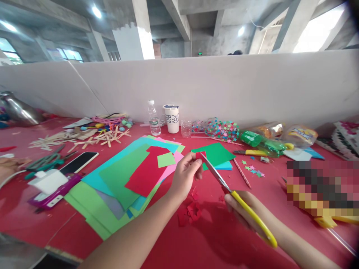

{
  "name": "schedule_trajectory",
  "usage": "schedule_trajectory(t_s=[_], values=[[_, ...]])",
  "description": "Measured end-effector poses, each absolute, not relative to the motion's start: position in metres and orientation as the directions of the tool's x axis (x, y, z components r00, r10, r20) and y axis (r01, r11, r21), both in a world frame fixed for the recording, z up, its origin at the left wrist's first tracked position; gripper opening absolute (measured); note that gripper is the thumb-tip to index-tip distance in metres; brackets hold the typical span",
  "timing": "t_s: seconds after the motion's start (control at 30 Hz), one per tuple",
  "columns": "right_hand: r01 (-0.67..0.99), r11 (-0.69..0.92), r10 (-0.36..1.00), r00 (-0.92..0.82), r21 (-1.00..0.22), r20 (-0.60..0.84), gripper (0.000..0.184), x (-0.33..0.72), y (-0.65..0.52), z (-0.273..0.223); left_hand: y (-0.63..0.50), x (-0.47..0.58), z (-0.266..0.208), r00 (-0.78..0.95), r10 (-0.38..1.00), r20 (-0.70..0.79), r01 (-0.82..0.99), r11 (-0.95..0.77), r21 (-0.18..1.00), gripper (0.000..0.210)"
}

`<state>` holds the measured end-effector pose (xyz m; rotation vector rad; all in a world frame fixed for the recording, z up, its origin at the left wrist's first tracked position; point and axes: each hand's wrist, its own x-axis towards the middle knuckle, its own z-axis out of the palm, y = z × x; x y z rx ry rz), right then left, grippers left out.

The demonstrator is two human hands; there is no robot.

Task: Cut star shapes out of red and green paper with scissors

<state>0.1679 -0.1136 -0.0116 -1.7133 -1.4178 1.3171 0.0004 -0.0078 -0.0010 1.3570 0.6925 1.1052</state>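
Note:
My left hand (186, 172) pinches a small piece of red paper (200, 154) above the middle of the table. In my right hand (246, 209) are yellow-handled scissors (221, 179), their blades pointing up and left with the tips at the red piece. Whether the blades are cutting into it, I cannot tell. Red paper scraps (193, 211) lie on the table below my hands. Left of my left hand is a stack of coloured sheets, with a large red sheet (148, 170) and a small light green square (166, 160) on top. A dark green sheet (217, 154) lies behind the scissors.
A water bottle (154, 118) and a white cup (171, 119) stand by the partition. Wooden sticks (109, 137), a phone (80, 162) and a purple power strip (54, 192) are at left. A yellow cutter knife (255, 152), green bottle (260, 143) and star stickers (254, 170) lie at right.

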Motion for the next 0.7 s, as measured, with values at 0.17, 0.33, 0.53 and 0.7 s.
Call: schedule_trajectory(t_s=[0.17, 0.33, 0.53, 0.7], values=[[0.389, -0.275, 0.949, -0.035, -0.879, -0.312, 0.058, 0.1664, -0.1136, -0.0121, -0.0087, 0.0011, -0.0006, 0.362, 0.910, 0.202, -0.232, -0.122, 0.965, 0.019], [0.365, -0.276, 0.947, -0.052, -0.889, -0.316, 0.056, 0.1674, -0.1130, -0.0131, -0.0073, 0.0014, -0.0015, 0.369, 0.909, 0.191, -0.229, -0.111, 0.967, 0.019], [0.358, -0.275, 0.948, -0.054, -0.892, -0.314, 0.057, 0.1686, -0.1132, -0.0149, -0.0065, 0.0010, -0.0021, 0.372, 0.909, 0.190, -0.231, -0.107, 0.967, 0.019], [0.379, -0.280, 0.946, -0.046, -0.882, -0.320, 0.058, 0.1677, -0.1136, -0.0146, -0.0070, 0.0015, -0.0019, 0.360, 0.919, 0.164, -0.234, -0.081, 0.969, 0.019]])
